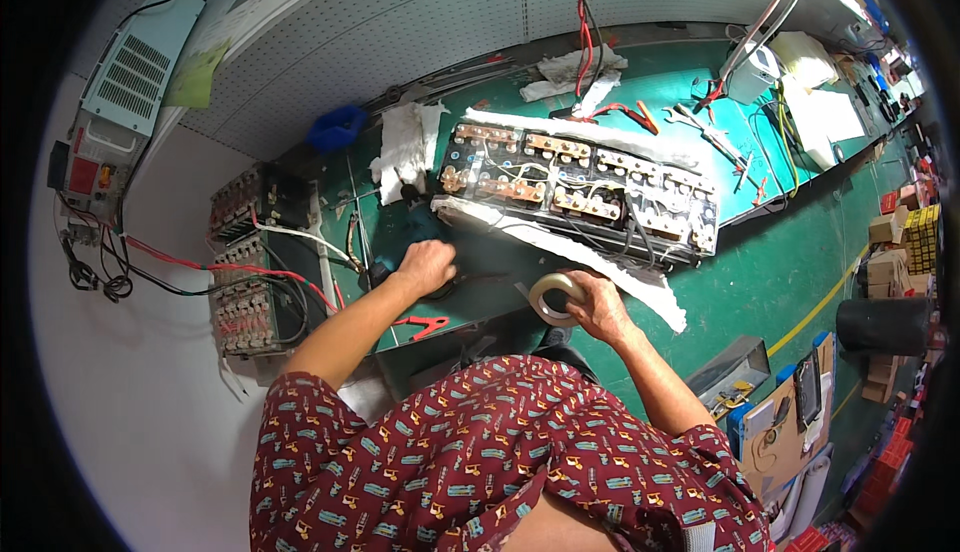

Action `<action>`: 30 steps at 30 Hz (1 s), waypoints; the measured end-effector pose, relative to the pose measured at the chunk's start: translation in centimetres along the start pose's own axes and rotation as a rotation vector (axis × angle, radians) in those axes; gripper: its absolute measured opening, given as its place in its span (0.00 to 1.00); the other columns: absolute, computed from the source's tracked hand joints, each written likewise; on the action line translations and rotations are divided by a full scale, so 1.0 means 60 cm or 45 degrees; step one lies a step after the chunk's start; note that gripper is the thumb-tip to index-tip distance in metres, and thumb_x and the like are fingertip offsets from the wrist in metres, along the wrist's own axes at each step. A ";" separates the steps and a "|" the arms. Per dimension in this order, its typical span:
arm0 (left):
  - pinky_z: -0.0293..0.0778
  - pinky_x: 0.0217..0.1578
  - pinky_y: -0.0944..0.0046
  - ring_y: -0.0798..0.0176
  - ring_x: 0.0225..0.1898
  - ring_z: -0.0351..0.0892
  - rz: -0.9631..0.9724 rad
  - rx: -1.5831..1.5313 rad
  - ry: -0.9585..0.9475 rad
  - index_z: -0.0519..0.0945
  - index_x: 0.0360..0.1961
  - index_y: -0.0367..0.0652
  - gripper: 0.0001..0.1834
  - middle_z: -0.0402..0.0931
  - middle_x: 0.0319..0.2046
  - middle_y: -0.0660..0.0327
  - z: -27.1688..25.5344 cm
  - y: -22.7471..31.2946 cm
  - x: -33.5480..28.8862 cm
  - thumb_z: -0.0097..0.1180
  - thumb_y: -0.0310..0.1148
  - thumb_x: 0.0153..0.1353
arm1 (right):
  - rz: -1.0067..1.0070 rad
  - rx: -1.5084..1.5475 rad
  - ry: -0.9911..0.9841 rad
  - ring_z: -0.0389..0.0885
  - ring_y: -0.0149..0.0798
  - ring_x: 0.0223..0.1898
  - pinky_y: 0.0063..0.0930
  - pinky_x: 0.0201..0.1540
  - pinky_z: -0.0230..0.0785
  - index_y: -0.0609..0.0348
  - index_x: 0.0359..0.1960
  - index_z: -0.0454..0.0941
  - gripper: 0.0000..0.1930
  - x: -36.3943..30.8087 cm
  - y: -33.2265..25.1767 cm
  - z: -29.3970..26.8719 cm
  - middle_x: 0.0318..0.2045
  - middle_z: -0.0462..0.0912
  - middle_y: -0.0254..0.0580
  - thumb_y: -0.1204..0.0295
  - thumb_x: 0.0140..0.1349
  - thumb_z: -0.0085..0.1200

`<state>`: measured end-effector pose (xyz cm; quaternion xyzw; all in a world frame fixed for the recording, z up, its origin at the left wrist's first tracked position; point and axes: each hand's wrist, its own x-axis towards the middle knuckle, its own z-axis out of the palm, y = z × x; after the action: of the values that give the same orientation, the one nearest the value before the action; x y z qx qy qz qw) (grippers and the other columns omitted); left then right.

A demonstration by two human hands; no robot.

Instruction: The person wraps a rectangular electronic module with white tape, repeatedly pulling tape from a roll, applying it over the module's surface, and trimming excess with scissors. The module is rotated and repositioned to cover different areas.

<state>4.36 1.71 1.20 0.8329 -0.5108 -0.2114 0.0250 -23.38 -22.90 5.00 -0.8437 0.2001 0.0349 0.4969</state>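
Note:
A roll of pale tape (547, 314) is gripped in my right hand (597, 307), just off the near edge of the green bench. My left hand (428, 265) is closed, low over the bench top; whatever it may hold is hidden. Dark and bluish tool-like shapes lie around it, too dim to name. Beyond both hands sits a long battery pack (572, 202) with rows of copper connector bars and thin wires across its top. A strip of white padding (560, 242) runs along the pack's near side. A red clamp (425, 327) lies near the left forearm.
Another battery module (245, 297) with cables stands at the left, below a grey power unit (135, 67). A blue bin (337, 129) is at the back. Wrenches (715, 137) and red clips lie right of the pack. A metal tray (735, 367) is at the lower right.

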 end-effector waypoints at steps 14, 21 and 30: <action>0.80 0.36 0.53 0.47 0.31 0.85 -0.019 -0.813 0.438 0.86 0.38 0.36 0.13 0.84 0.31 0.44 0.059 0.209 0.047 0.60 0.31 0.55 | 0.325 0.057 0.086 0.84 0.59 0.48 0.49 0.54 0.76 0.62 0.50 0.84 0.22 -0.169 0.180 -0.015 0.42 0.86 0.61 0.62 0.57 0.58; 0.79 0.34 0.62 0.65 0.30 0.84 0.144 -0.917 -0.065 0.86 0.45 0.35 0.15 0.86 0.29 0.50 0.073 0.363 0.068 0.60 0.34 0.60 | 0.329 0.091 0.397 0.80 0.39 0.30 0.32 0.39 0.76 0.60 0.55 0.81 0.23 -0.267 0.193 -0.082 0.33 0.85 0.47 0.77 0.54 0.55; 0.79 0.49 0.52 0.47 0.46 0.85 0.137 -0.889 0.605 0.82 0.52 0.37 0.25 0.84 0.44 0.49 -0.074 0.427 0.106 0.71 0.38 0.56 | 0.486 0.308 0.448 0.88 0.47 0.39 0.37 0.47 0.79 0.63 0.53 0.81 0.23 -0.252 0.201 -0.041 0.40 0.88 0.55 0.71 0.53 0.58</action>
<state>-13.06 -16.75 9.74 0.7723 -0.4312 -0.1722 0.4337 -42.10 -25.54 0.19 -0.7184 0.4413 -0.0432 0.5361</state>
